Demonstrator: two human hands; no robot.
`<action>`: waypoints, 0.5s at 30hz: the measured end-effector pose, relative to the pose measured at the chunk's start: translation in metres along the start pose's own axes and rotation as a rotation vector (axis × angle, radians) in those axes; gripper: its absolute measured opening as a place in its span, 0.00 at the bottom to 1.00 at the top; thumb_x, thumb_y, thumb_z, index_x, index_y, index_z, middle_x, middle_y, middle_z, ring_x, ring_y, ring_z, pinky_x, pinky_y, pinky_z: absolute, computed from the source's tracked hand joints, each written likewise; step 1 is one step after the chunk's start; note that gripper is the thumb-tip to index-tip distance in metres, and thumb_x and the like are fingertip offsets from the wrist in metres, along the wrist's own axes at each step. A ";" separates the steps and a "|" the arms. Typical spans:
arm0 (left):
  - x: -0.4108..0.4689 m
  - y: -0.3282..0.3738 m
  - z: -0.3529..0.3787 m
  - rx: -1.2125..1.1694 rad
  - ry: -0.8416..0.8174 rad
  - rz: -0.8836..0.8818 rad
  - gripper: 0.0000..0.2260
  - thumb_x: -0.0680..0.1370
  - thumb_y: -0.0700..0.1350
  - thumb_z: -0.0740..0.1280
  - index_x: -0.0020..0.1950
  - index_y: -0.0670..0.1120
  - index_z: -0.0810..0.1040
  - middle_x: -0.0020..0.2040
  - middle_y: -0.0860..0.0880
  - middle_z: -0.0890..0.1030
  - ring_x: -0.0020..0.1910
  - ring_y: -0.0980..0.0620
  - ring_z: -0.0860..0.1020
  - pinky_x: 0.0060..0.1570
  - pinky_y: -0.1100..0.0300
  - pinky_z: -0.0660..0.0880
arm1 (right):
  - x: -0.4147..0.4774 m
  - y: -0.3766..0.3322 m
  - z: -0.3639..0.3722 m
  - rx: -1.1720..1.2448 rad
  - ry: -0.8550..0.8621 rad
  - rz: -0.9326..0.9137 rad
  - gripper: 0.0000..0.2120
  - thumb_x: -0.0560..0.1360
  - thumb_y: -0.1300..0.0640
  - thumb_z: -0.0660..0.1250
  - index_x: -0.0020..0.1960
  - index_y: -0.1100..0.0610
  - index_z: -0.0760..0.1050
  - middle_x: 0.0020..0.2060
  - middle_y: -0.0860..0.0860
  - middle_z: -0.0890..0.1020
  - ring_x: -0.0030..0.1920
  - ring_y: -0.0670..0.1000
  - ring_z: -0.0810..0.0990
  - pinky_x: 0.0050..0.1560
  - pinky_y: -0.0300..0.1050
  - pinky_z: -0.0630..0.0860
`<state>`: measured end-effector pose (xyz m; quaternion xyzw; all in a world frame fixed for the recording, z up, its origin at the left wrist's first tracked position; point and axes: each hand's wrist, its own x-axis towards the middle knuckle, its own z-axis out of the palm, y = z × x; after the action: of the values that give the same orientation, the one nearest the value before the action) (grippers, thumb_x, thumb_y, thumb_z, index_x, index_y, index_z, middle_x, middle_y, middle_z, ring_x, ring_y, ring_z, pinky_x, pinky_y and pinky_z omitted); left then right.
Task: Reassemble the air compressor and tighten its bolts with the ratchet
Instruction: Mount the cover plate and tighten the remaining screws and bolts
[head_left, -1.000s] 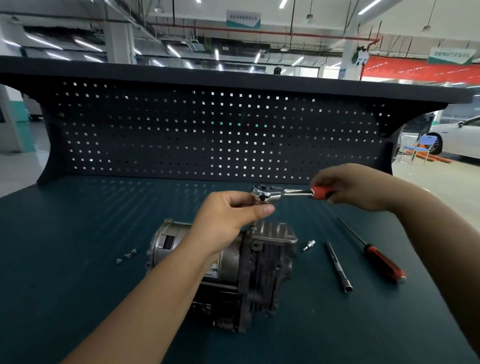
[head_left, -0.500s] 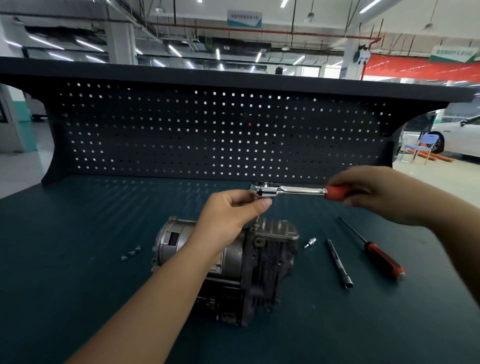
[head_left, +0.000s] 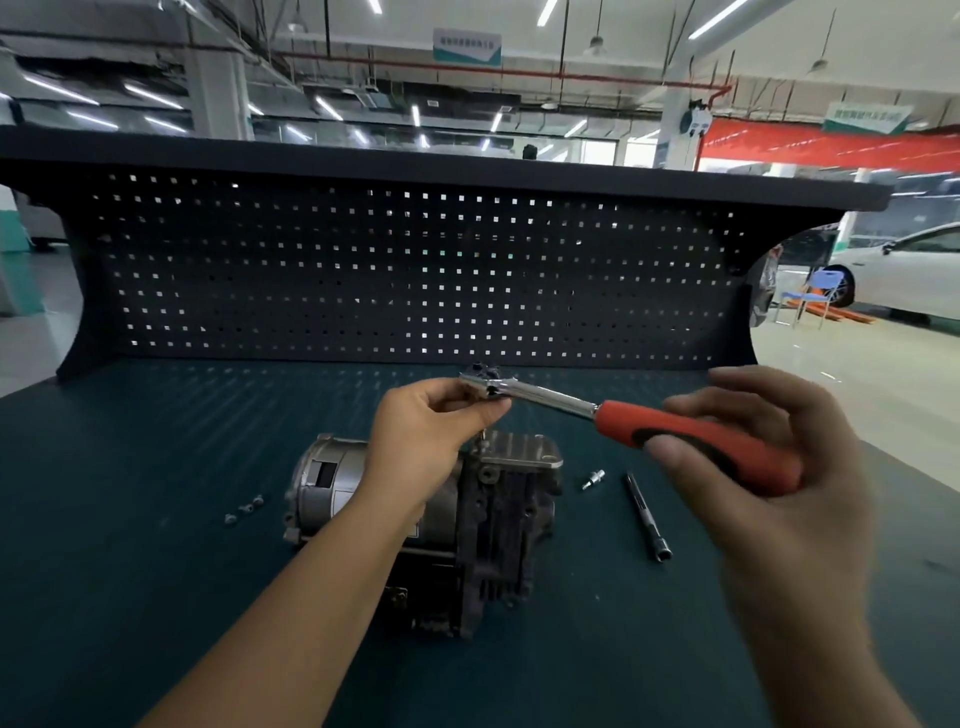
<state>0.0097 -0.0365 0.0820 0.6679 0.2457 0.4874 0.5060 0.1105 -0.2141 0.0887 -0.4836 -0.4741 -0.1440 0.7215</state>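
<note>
The dark teal workbench top spreads out under me, closed at the back by a black perforated metal pegboard. The grey metal air compressor lies on its side near the middle of the bench, with its round motor housing to the left and its dark finned block with a flat silver top plate to the right.

My right hand wraps the grip of the chrome ratchet with the orange-and-black handle, thumb pressed on the grip and fingers curled loosely over it. My left hand pinches the ratchet's chrome head between thumb and fingertips, just above the near-left corner of the top plate. My hand hides whether the head is seated on a bolt.

A long dark steel extension bar lies on the bench right of the compressor. A small chrome socket adapter sits between the bar and the compressor. Three tiny silver screws lie in a short row to the left, apart from the motor housing.
</note>
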 end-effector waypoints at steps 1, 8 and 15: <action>0.000 0.001 -0.001 -0.027 -0.020 -0.008 0.05 0.68 0.43 0.76 0.40 0.50 0.84 0.37 0.55 0.85 0.38 0.62 0.82 0.38 0.74 0.74 | -0.002 0.012 0.009 0.253 0.100 0.117 0.17 0.64 0.57 0.75 0.50 0.48 0.74 0.42 0.45 0.84 0.44 0.43 0.81 0.48 0.33 0.76; 0.005 0.002 -0.003 -0.014 -0.137 -0.019 0.05 0.68 0.44 0.76 0.41 0.53 0.84 0.40 0.57 0.85 0.41 0.63 0.82 0.37 0.77 0.72 | 0.036 0.092 0.056 0.824 0.250 0.795 0.22 0.81 0.40 0.50 0.57 0.56 0.70 0.47 0.50 0.86 0.48 0.46 0.82 0.54 0.45 0.72; 0.014 -0.003 -0.011 0.000 -0.221 0.009 0.09 0.62 0.56 0.72 0.38 0.56 0.85 0.42 0.56 0.85 0.44 0.62 0.82 0.41 0.75 0.73 | 0.042 0.114 0.085 0.524 -0.322 0.672 0.20 0.70 0.44 0.62 0.53 0.56 0.77 0.49 0.53 0.85 0.52 0.52 0.83 0.54 0.47 0.74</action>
<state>0.0059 -0.0188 0.0850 0.7187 0.1855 0.4132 0.5275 0.1612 -0.0768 0.0663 -0.4280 -0.4175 0.2998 0.7434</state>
